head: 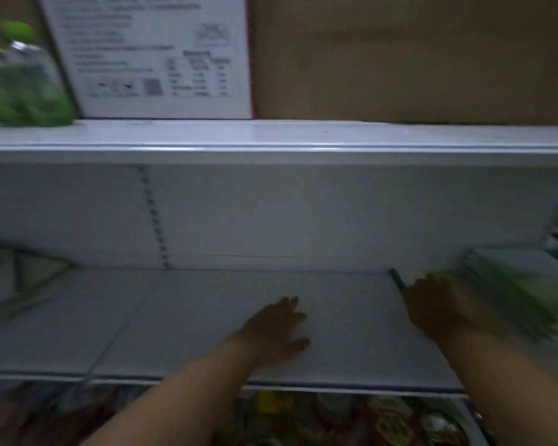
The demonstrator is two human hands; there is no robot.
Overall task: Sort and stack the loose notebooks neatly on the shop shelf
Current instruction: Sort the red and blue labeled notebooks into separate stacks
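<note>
A white metal shop shelf (207, 317) fills the middle of the head view, its board bare. My left hand (277, 329) lies flat on that board, fingers apart, holding nothing. My right hand (438, 304) rests at the shelf's right end against a blurred stack of green-covered notebooks (512, 294). Motion blur hides whether its fingers grip the stack or only press on it. The stack lies flat and slightly askew at the far right.
An upper shelf (271, 136) carries a white printed sheet (155, 53) and a brown cardboard box (416, 56). A blurred green object (20, 85) sits at its left. Colourful goods (335, 416) fill the level below. Grey items (20, 275) lie at the far left.
</note>
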